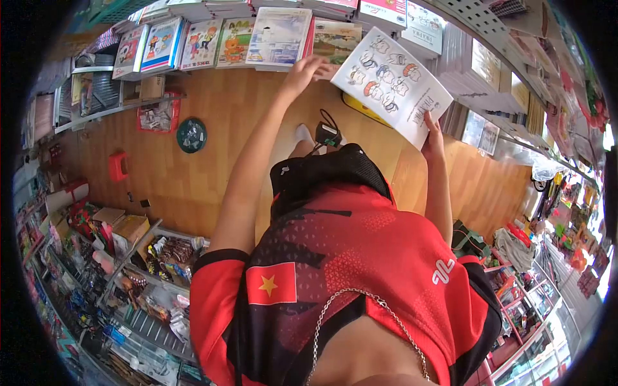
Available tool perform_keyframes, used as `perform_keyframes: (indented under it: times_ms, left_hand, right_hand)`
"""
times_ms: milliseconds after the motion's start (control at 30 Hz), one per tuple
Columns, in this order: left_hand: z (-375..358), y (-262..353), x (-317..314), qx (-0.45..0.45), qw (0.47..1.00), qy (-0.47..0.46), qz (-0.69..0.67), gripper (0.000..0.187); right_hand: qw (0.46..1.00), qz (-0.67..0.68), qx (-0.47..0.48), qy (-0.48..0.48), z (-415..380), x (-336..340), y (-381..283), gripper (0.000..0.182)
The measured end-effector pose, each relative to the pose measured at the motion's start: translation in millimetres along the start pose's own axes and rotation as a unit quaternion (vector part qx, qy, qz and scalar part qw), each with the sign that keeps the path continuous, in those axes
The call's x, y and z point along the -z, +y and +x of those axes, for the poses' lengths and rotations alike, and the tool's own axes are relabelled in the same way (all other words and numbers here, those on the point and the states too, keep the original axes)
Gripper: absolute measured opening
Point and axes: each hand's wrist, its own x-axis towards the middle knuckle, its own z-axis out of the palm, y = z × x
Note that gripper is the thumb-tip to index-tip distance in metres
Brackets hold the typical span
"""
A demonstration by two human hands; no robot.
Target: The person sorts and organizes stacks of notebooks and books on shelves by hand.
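My right hand (433, 138) grips a white notebook (389, 80) by its lower right edge, thumb on the cover. Small cartoon figures are printed across that cover, which lies tilted in front of the shelf. My left hand (305, 74) reaches up to the row of books with its fingers loosely spread and nothing in them. Its fingertips are close to the notebook's left corner and just below a book with a landscape cover (337, 42). Beside that stands a pale blue-white book (278, 35).
More books (199, 44) face outward along the curved shelf. On the wooden floor (187, 96) are a green round container (192, 135), a red basket (158, 114) and a small red item (118, 166). Shelves of packed goods (145, 296) stand at left and right.
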Motion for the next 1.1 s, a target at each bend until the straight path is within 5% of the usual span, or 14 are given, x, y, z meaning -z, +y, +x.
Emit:
perform_keyframes:
  times_ms: [100,167,267,333,500,600,933,1100]
  left_hand:
    - [-30,-86,-9,0.090,0.989,0.096,0.068,0.046]
    - [-58,-123,-29,0.181,0.962,0.176,0.104,0.072]
    - [-63,-205,-23,0.385,0.874,0.054,0.293,0.112]
    - [-74,-209,-23,0.415,0.804,-0.037,0.425,0.124]
    - [-86,-195,-15,0.449,0.764,-0.038,0.463,0.128]
    - [-107,-165,-22,0.462,0.778,0.095,0.416,0.123]
    - [-145,-162,-17,0.255,0.922,0.072,0.282,0.111]
    - [-151,-116,-18,0.270,0.958,0.096,0.012,0.095]
  right_hand:
    - [0.999,0.014,0.016,0.043,4,1,0,0.039]
    - [0.998,0.046,0.019,0.049,14,8,6,0.040]
    - [0.994,0.089,0.026,0.064,28,12,9,0.040]
    - [0.990,0.110,0.028,0.079,39,16,15,0.040]
    - [0.986,0.121,0.086,0.077,81,27,24,0.044]
    - [0.979,0.130,0.107,0.114,104,17,26,0.045]
    - [0.962,0.184,0.180,0.095,146,48,36,0.048]
    - [0.949,0.163,0.185,0.196,172,52,29,0.043]
